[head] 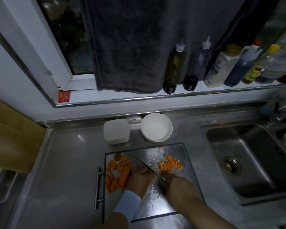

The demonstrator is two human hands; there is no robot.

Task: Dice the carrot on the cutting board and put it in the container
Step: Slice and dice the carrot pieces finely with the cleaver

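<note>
- The right hand (172, 180), low in the centre of the frame, grips the knife (149, 164), whose blade slants across the glass board (188, 162).
- The left hand (139, 178) lies just left of the blade, its fingers curled on a carrot strip (153, 173) that barely shows.
- Large carrot pieces (119, 172) lie on the board's left part, touching the left hand.
- The dice (170, 164) are heaped right of the blade.
- The white container (116, 131) and a bowl (156, 127) stand on the counter (64, 162) above the board.
</note>
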